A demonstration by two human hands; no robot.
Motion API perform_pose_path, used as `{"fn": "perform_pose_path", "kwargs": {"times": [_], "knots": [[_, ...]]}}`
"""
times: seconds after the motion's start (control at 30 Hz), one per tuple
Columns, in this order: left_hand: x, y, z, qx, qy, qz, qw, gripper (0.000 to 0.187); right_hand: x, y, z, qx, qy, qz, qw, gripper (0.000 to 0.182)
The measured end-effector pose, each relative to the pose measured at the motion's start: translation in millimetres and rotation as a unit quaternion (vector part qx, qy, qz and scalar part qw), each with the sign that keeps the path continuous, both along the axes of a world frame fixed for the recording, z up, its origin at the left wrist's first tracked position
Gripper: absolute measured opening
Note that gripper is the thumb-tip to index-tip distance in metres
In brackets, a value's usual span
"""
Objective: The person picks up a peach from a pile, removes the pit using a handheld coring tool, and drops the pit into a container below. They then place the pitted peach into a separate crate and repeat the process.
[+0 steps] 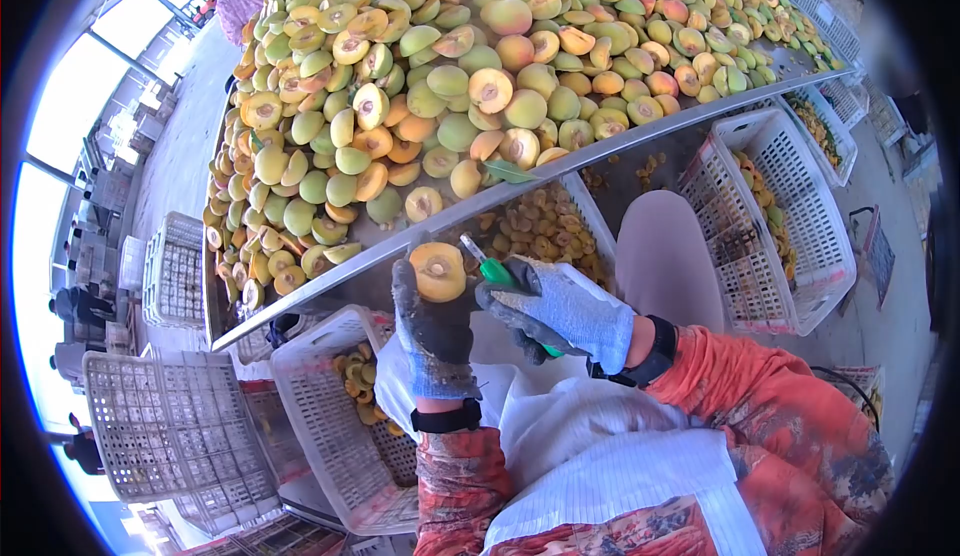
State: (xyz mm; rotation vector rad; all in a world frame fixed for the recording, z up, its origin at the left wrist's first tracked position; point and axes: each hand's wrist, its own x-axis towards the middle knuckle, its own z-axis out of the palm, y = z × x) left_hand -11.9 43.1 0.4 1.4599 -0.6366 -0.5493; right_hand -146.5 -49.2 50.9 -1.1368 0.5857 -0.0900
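A long metal table is heaped with halved peaches, white crates set below it. One peach half is gripped cut-face up by the gloved left hand, just under the table edge. A green-handled knife is clenched tight in the right hand, blade at the fruit. Slippery flesh could let the blade skid into the left glove.

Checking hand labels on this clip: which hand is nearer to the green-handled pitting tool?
Right. The right hand, in a grey-blue knit glove, grips the green-handled pitting tool. The left hand holds a halved yellow peach just beside the tool's metal tip.
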Motion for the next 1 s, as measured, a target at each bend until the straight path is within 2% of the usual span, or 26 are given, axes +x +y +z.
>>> {"fn": "perform_pose_path", "kwargs": {"times": [0.03, 0.07, 0.1, 0.13, 0.17, 0.2, 0.23, 0.27, 0.33, 0.37, 0.4, 0.43, 0.53, 0.67, 0.7, 0.73, 0.77, 0.83, 0.87, 0.93, 0.97, 1.0], "knots": [[8, 6, -3, -0.002, 0.0, 0.006, 1.0, 0.047, -1, -4, -17, -0.002, 0.0, 0.006, 1.0, 0.034], [13, 13, -3, -0.106, 0.245, -0.047, 0.962, 0.047, -3, -6, -30, -0.315, -0.008, 0.002, 0.949, 0.035], [16, 18, -6, -0.204, 0.47, -0.099, 0.853, 0.046, -5, -7, -36, -0.596, -0.018, -0.004, 0.803, 0.037], [24, 19, -44, -0.046, 0.198, -0.043, 0.978, 0.047, -4, -10, -37, -0.613, 0.014, 0.042, 0.789, 0.038], [19, 20, -36, -0.046, 0.199, -0.041, 0.978, 0.047, -4, -10, -37, -0.612, 0.014, 0.044, 0.789, 0.038], [12, 22, -21, -0.113, 0.346, -0.05, 0.93, 0.046, -3, -8, -38, -0.638, 0.026, 0.075, 0.766, 0.039], [7, 25, -14, -0.177, 0.483, -0.058, 0.855, 0.044, -3, -6, -39, -0.661, 0.037, 0.106, 0.742, 0.04], [5, 26, -15, -0.177, 0.484, -0.055, 0.855, 0.044, -3, -5, -41, -0.66, 0.037, 0.108, 0.742, 0.04], [3, 32, -16, -0.139, 0.423, -0.031, 0.895, 0.042, -1, -1, -45, -0.716, 0.023, 0.116, 0.688, 0.041], [-3, 31, -13, -0.139, 0.423, -0.026, 0.895, 0.042, 1, 0, -44, -0.715, 0.019, 0.119, 0.689, 0.041], [-12, 27, -6, -0.092, 0.089, 0.003, 0.992, 0.041, 2, 2, -41, -0.715, 0.009, 0.133, 0.687, 0.042], [-18, 25, 0, -0.032, -0.255, 0.03, 0.966, 0.041, 3, 3, -38, -0.715, -0.002, 0.146, 0.684, 0.042], [-18, 29, 8, 0.024, -0.205, 0.034, 0.978, 0.043, 3, 10, -33, -0.717, -0.003, 0.131, 0.684, 0.042], [-17, 25, 17, 0.013, -0.117, 0.027, 0.993, 0.045, -2, 12, -26, -0.725, 0.006, 0.158, 0.671, 0.037], [-13, 25, 20, -0.045, 0.085, 0.004, 0.995, 0.046, -3, 12, -28, -0.734, -0.004, 0.153, 0.661, 0.038], [-11, 25, 22, -0.101, 0.283, -0.019, 0.953, 0.047, -3, 12, -28, -0.744, -0.013, 0.149, 0.651, 0.04], [-10, 24, 23, -0.101, 0.284, -0.018, 0.953, 0.047, -3, 13, -29, -0.744, -0.013, 0.149, 0.651, 0.04], [-10, 23, 26, -0.14, 0.388, -0.012, 0.911, 0.044, -2, 14, -29, -0.743, -0.007, 0.141, 0.654, 0.042], [-14, 22, 29, -0.14, 0.388, -0.011, 0.911, 0.044, -1, 15, -29, -0.744, -0.007, 0.142, 0.653, 0.042], [-25, 20, 33, -0.105, 0.166, 0.077, 0.977, 0.038, 1, 17, -26, -0.763, 0.031, 0.166, 0.624, 0.043], [-27, 25, 30, -0.104, 0.166, 0.078, 0.978, 0.038, 2, 19, -24, -0.762, 0.031, 0.166, 0.625, 0.043], [-30, 31, 26, -0.082, -0.025, 0.065, 0.994, 0.03, 1, 22, -21, -0.751, 0.04, 0.185, 0.633, 0.043]]}}
